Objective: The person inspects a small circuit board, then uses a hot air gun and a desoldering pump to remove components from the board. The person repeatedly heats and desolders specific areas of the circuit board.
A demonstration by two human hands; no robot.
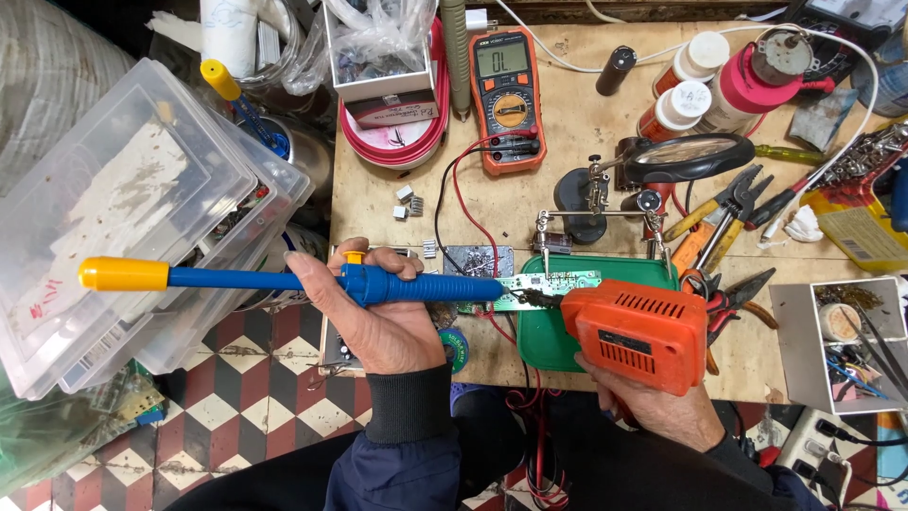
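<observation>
The wooden workbench (605, 203) carries everything, and the landmark here is the green tray (549, 350) at its near edge. Left of the tray, off the bench, stands a stack of clear plastic boxes (142, 218). Over the tray's right part the right hand (662, 407) is clenched round the grip of an orange soldering gun (632, 333), its tip on the narrow circuit board (544, 287) lying across the tray's far left rim. The left hand (383, 317) grasps a blue desoldering pump (284, 278) with a yellow plunger knob, nozzle meeting the same spot on the board — so the step in hand looks like heating a joint to suck the solder away. The next move, as I judge it, calls for both tips held steady on the joint and the pump's button under the thumb. Beyond the tray sit an orange multimeter (508, 95) with a grey display, a magnifier stand (690, 156), a pink bottle (747, 85), and two small orange bottles (683, 85) with white caps — labels too small to tell
</observation>
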